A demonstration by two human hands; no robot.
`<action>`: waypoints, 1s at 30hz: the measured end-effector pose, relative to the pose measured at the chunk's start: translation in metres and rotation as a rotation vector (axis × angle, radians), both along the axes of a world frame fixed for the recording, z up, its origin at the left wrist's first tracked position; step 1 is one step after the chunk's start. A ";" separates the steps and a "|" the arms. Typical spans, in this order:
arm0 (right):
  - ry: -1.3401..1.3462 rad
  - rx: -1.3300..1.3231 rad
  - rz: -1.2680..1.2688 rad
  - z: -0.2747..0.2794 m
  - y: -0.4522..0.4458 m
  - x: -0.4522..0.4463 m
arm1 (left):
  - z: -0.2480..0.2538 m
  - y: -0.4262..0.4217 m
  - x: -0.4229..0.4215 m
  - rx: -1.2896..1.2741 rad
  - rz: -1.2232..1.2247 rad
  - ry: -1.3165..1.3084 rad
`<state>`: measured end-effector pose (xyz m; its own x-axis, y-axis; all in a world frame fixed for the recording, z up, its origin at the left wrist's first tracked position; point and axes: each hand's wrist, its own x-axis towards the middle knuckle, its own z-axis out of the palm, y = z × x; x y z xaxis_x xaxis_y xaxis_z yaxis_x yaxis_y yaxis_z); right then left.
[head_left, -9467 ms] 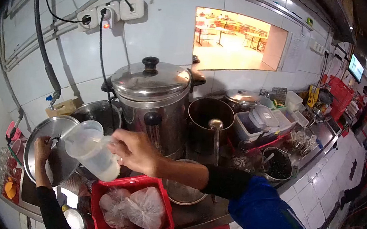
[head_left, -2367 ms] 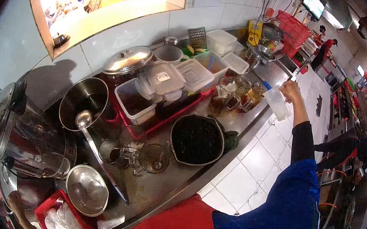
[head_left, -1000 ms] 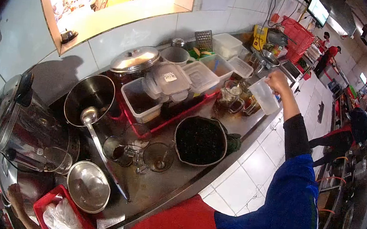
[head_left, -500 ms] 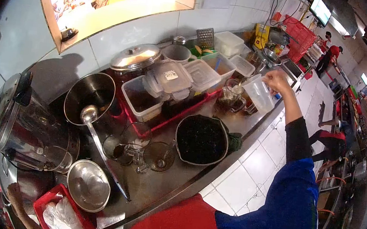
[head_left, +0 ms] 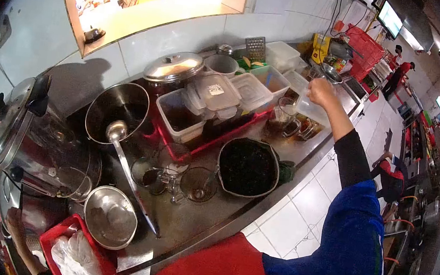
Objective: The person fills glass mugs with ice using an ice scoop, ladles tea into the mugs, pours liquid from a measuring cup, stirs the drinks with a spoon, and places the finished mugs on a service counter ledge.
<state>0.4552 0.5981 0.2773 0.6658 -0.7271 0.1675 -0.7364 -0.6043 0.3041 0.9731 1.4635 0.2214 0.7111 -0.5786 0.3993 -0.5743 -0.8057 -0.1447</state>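
My right hand is closed on the upper edge of a translucent plastic container, at the far end of the steel counter. Just left of it stand glass mugs with some brown liquid in them. At the lower left, my left hand is beside a dark steel vessel; its fingers are too dim to make out. Nearer me are a pot of dark contents, empty-looking glass mugs, and a ladle resting against a deep steel pot.
Lidded plastic tubs sit in a red tray by the wall. A large steel urn, a steel bowl and a red basket with plastic bags crowd the left. Co-workers stand across the tiled aisle.
My right hand has moved slightly left, and the container has shifted left with it, nearer the mugs. The whole view has swung a little. My left hand stays near the steel vessel.
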 end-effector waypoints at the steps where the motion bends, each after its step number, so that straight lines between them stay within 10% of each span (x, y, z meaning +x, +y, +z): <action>1: 0.002 0.000 0.005 -0.001 -0.001 0.002 | 0.004 -0.004 -0.007 -0.065 0.016 0.022; 13: 0.027 -0.170 -0.009 0.016 0.064 0.047 | 0.063 -0.024 -0.033 -0.227 0.292 -0.025; 18: 0.054 -0.152 0.128 0.069 0.142 0.078 | 0.076 -0.003 -0.016 -0.177 0.053 -0.210; 22: -0.148 0.487 0.626 0.136 0.283 0.121 | 0.112 -0.025 -0.034 -0.206 0.151 -0.133; 30: -0.523 0.446 1.642 0.108 0.540 0.249 | 0.157 -0.035 -0.030 -0.227 0.065 -0.192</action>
